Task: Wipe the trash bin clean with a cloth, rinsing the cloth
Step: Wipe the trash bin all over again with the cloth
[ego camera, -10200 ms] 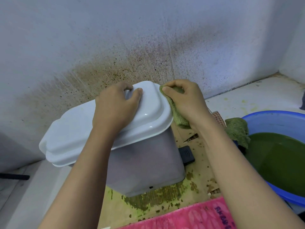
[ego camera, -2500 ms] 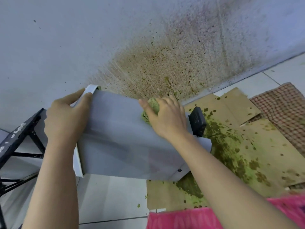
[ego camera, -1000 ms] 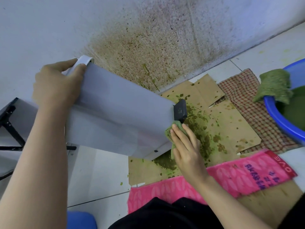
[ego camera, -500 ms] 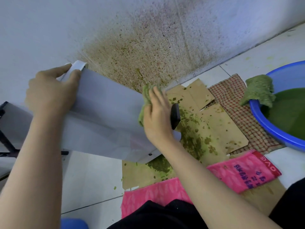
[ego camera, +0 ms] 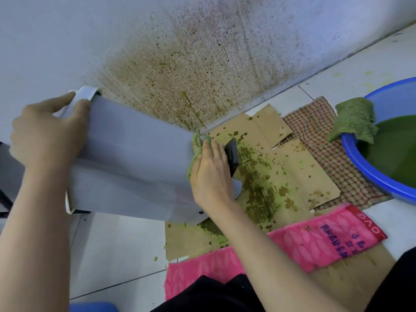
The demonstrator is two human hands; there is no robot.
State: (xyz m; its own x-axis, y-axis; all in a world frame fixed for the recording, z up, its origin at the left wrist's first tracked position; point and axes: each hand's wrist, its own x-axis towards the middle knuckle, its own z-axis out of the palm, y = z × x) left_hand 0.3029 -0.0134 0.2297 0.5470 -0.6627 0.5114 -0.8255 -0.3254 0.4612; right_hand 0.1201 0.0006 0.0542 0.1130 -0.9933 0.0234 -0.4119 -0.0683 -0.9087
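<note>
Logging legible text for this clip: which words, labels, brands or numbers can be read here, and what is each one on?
"OVE": white letters on the red end tab of the pink towel, upside down to the camera; a letter may precede the O at the hem, cannot tell.
Dark blue printed characters on the same towel: too blurred to read.
Trash bin, blue basin, cardboard: no text visible.

The wall [ego camera: 202, 52] is seen spattered brown and green. Flattened cardboard [ego camera: 292, 176] is spread on the tiled floor [ego camera: 123, 255], smeared green. A checked rag [ego camera: 315, 122] is tucked partly under it, and a pink towel [ego camera: 326, 242] is laid across its near edge.
</note>
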